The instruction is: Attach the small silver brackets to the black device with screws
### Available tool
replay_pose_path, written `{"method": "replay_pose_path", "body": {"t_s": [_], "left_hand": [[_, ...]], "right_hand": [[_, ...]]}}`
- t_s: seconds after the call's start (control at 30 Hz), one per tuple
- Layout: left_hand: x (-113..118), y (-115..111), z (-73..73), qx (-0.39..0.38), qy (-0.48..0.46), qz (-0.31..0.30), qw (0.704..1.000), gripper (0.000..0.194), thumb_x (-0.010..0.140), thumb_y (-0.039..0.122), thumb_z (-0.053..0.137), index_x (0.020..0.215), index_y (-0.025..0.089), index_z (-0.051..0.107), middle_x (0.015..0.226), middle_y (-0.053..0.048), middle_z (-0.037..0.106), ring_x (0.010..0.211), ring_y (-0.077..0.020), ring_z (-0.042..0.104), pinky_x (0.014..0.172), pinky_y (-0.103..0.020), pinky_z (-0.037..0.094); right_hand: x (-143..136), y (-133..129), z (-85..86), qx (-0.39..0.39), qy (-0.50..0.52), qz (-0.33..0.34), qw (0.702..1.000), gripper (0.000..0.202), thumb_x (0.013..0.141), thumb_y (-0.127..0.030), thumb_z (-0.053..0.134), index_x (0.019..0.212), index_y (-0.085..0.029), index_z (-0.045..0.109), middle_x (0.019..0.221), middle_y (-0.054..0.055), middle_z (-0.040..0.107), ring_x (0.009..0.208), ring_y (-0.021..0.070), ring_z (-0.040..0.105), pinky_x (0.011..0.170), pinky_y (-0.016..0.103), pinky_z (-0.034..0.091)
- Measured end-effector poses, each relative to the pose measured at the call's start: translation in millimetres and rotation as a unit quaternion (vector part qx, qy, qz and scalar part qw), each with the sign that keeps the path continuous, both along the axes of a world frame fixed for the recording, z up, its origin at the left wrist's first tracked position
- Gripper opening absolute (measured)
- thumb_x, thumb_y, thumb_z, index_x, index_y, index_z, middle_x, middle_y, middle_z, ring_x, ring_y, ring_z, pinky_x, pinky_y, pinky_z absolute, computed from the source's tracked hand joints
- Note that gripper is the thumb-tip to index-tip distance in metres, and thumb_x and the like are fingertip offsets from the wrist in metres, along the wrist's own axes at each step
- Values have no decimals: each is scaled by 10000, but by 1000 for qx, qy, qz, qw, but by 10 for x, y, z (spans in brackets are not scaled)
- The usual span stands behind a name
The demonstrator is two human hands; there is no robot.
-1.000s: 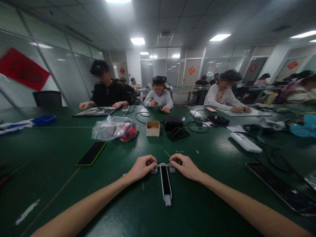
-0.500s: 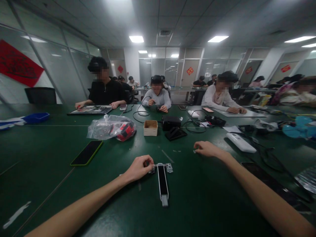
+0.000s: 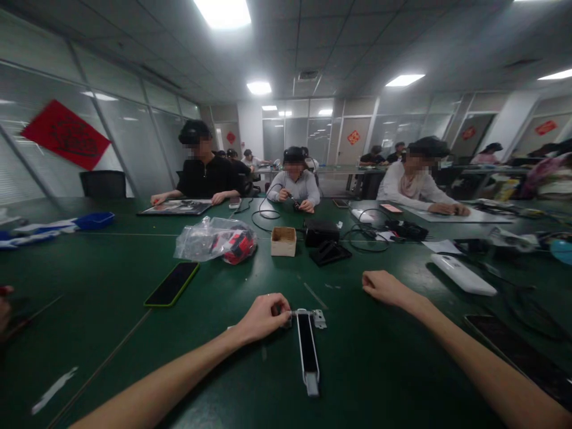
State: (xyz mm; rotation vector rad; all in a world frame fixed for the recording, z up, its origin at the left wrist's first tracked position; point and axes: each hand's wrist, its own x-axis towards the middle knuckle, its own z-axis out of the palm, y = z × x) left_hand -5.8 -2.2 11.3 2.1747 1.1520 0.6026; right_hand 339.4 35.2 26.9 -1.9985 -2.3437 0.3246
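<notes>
In the head view, my left hand (image 3: 267, 317) pinches the left end of a small metal bracket (image 3: 320, 319), whose right end shows bare screw-hole plates. Attached at the bracket's middle is a long narrow piece with a white frame and a black face (image 3: 307, 345), lying on the table and pointing towards me. Its near end is a grey block (image 3: 312, 384). Off to the right, my right hand (image 3: 383, 287) rests low over the green table with its fingers curled closed. Whatever may be in those fingers is hidden.
Ahead are a phone (image 3: 172, 285), a plastic bag with a red-and-black item (image 3: 236, 243), a small open box (image 3: 283, 242) and a black stand (image 3: 329, 252). A white device (image 3: 462, 273) and cables lie right. A person's hand (image 3: 5, 307) shows at the left edge. Co-workers sit opposite.
The whole scene has shifted right and slightly down in view. A small shiny piece seen at my right fingertips earlier is now out of sight. My left hand keeps its pinch.
</notes>
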Motion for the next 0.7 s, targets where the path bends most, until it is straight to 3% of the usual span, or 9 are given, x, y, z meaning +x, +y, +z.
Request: {"method": "replay_pose_path", "body": {"t_s": [0.2,0.43,0.57,0.7], "left_hand": [[-3,-5,10,-2,-4,-3,1000,152,783,268,536,807,145,621,723,11,625,585,-108,523,542,-197,382],[6,-5,13,3,-5,-2,1000,139,774,257,548,809,147,625,692,21,628,569,-105,522,548,-199,386],[9,-11,24,1,-7,-4,1000,140,776,263,555,809,150,630,678,26,630,568,-106,523,544,-196,384],[14,-12,32,-1,-7,-6,1000,138,774,252,553,810,146,634,683,21,636,569,-107,526,544,-199,385]], "right_hand": [[-199,-102,108,8,62,62,996,158,770,-159,477,869,-155,600,839,56,637,731,161,572,631,235,388],[-599,-350,186,-85,200,184,959,245,844,-308,468,927,-176,656,881,39,646,736,160,579,651,266,427],[-738,-421,144,-130,269,174,938,261,794,-364,570,917,-152,658,844,37,656,721,156,591,634,258,457],[-802,-439,83,-125,299,148,935,254,778,-357,592,907,-146,650,824,37,659,709,150,597,630,256,473]]}}
